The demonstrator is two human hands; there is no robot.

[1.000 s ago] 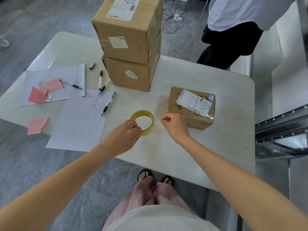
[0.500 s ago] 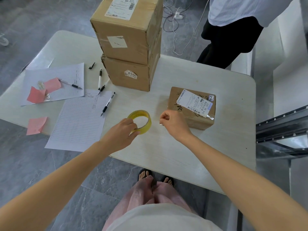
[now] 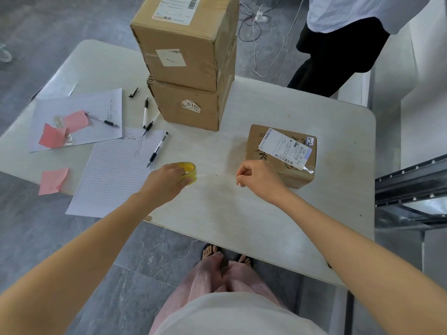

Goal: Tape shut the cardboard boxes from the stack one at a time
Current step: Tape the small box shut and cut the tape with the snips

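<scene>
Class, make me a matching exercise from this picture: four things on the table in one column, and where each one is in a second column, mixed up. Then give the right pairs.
Things
1. tape roll
2. small box
3. top box
4. pink note

Places
A. stacked on another box
B. near the table's front left edge
C. held in the left hand
D. just beyond the right hand

Pairs: 1-C, 2-D, 3-A, 4-B
</scene>
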